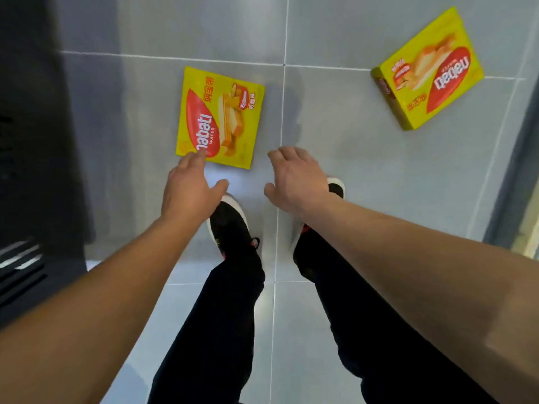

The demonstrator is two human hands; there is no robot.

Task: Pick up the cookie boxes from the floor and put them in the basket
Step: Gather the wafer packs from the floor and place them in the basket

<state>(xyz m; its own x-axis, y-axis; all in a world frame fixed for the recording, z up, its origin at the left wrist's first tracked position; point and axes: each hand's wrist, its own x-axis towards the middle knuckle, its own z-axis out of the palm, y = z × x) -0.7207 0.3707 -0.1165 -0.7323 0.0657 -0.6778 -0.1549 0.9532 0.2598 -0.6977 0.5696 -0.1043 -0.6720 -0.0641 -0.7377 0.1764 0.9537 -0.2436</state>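
Two yellow wafer cookie boxes with red logos lie flat on the grey tiled floor. The near box (220, 118) is just ahead of my feet, left of centre. The far box (428, 71) lies at the upper right, turned at an angle. My left hand (189, 188) reaches down with relaxed, spread fingers, its fingertips over the near box's front left corner; whether they touch it I cannot tell. My right hand (294, 179) hangs with loosely bent fingers to the right of that box, holding nothing. No basket is in view.
My two legs in dark trousers and black shoes (233, 225) with white soles stand on the tiles below the hands. A dark cabinet or shelf unit (35, 141) runs along the left side. A dark vertical edge (513, 170) borders the floor at the right.
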